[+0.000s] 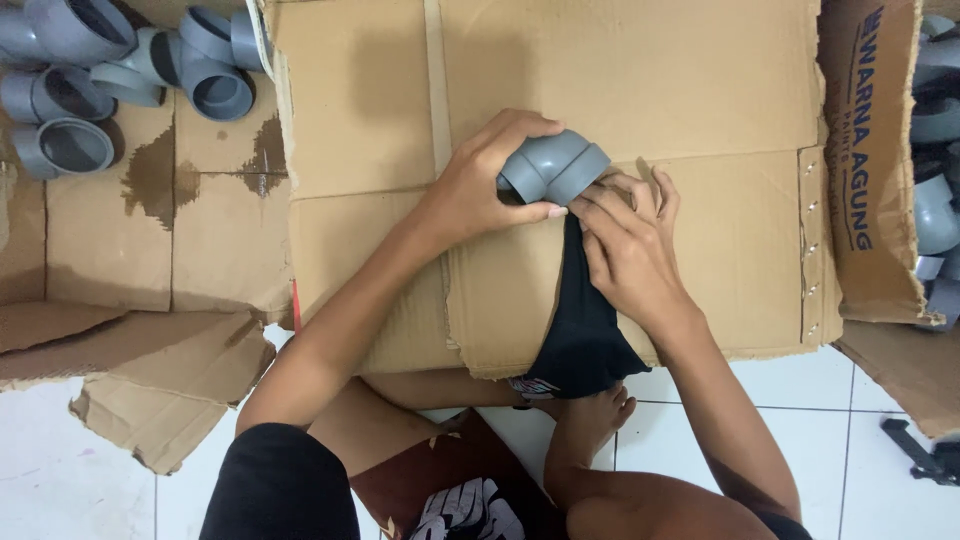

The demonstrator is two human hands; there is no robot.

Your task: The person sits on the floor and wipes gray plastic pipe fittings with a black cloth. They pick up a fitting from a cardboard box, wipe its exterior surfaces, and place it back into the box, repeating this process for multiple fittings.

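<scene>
The left hand (478,190) is clamped over a grey pipe elbow (553,167), thumb under the near socket and fingers curled across the top, pinning it to the flattened cardboard (640,90) about midway across the sheet and nearer its front edge than its back. The right hand (625,245) is closed on a black cloth (580,330), its fingertips (600,195) pressing the cloth up against the elbow's open mouth; the rest of the cloth trails back over the cardboard's front edge toward the person's legs. The likeliest slip, as I judge it, is the elbow rolling: it is round and smooth, it rests on a curve, and a push from the cloth hand could twist it out from under the left fingers and send it skidding toward the back edge. The cardboard itself lies loose on the tile floor (800,400) with torn, sagging edges, so hard rubbing might shift the whole sheet. The hanging cloth could also snag under a knee or foot and jerk the right hand off its work. More grey fittings (90,80) sit piled beyond the cardboard's back left corner, well apart, out of harm's way.
</scene>
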